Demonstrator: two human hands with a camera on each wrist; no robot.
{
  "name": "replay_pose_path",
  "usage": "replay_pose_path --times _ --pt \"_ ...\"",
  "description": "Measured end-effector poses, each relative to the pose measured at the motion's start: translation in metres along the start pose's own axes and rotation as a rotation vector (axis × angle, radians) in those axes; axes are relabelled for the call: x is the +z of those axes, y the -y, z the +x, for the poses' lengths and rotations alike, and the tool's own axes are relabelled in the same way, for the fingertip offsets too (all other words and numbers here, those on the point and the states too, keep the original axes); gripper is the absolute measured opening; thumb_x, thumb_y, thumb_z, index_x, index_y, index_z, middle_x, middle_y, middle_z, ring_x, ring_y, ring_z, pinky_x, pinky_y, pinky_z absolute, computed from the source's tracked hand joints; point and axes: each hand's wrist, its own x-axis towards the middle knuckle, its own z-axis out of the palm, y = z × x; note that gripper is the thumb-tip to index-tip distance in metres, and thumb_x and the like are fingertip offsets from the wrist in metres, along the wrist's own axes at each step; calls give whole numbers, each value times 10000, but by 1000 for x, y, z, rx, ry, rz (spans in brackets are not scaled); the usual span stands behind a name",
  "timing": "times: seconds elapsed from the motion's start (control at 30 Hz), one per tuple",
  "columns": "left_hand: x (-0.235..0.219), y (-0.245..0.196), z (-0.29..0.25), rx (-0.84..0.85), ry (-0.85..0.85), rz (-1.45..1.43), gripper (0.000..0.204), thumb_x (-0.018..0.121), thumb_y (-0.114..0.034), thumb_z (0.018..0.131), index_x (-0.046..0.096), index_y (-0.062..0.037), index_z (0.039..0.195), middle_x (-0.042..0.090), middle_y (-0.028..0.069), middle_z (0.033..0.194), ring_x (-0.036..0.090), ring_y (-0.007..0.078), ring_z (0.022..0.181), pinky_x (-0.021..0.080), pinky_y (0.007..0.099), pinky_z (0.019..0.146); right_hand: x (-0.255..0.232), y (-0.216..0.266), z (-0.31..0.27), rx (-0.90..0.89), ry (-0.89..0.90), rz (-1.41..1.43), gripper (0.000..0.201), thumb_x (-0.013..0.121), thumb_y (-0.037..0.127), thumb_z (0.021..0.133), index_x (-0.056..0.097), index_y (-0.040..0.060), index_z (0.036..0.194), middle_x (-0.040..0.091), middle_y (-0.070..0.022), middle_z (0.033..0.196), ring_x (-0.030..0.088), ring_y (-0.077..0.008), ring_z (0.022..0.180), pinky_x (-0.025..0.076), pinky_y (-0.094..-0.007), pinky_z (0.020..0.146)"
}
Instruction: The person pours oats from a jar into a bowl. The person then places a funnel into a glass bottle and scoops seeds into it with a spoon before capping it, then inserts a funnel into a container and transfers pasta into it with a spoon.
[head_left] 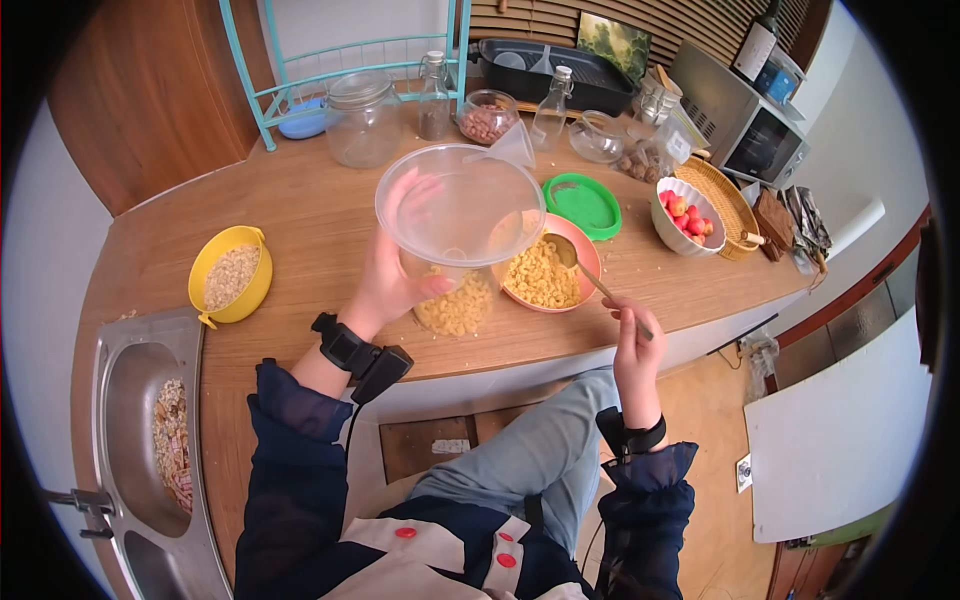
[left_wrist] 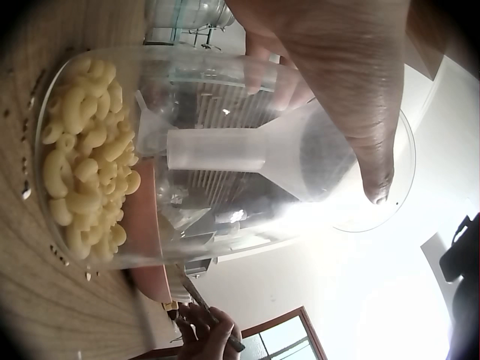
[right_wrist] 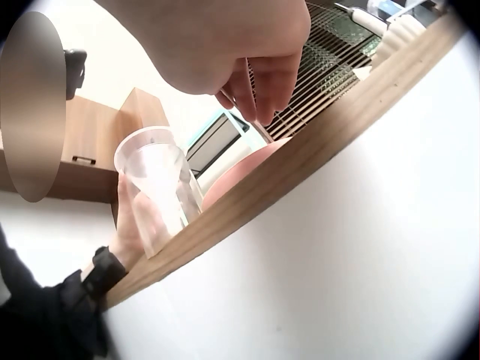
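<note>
My left hand [head_left: 385, 265] grips a clear jar [left_wrist: 202, 67] around its side, thumb near and fingers round the far side. Macaroni [left_wrist: 82, 157] covers the jar's bottom. A translucent funnel [left_wrist: 217, 150] stands in the jar's mouth, wide end up and spout down. To the right, my right hand [head_left: 638, 340] pinches the handle of a metal spoon [head_left: 600, 285]. The spoon's bowl end rests among more macaroni [head_left: 540, 275] in a pink bowl [head_left: 590, 250]. The pink bowl stands close beside the jar, partly hidden behind the funnel's wide rim in the head view.
A yellow bowl of oats [head_left: 230, 277] stands left, by the sink [head_left: 150, 440]. Behind are a green lid [head_left: 583, 207], a glass jar [head_left: 362, 125], bottles [head_left: 552, 110] and a smaller funnel [head_left: 515, 147]. A white bowl of red fruit [head_left: 688, 217] sits right.
</note>
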Motion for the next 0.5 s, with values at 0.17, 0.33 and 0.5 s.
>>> replay_pose_path --times 0.17,0.33,0.5 --pt "1 -1 0 -3 5 2 1078 722 -520 568 133 -16 1317 302 183 1287 334 267 1199 286 397 977 -6 -13 4 354 -115 420 244 412 186 904 555 -11 895 617 -90 831 587 -149 755 452 -241 644" --pt "0 0 0 0 4 3 1077 719 -525 568 135 -17 1317 303 185 1287 338 267 1196 292 399 973 -17 -21 11 586 -71 621 245 436 211 895 547 -2 946 623 -103 823 601 -149 760 457 -212 601" --pt "0 0 0 3 10 14 1077 718 -528 568 135 -20 1317 306 183 1286 338 266 1196 295 399 969 -6 -16 10 588 27 581 225 463 161 881 537 -27 979 619 -129 842 607 -178 790 484 -233 650"
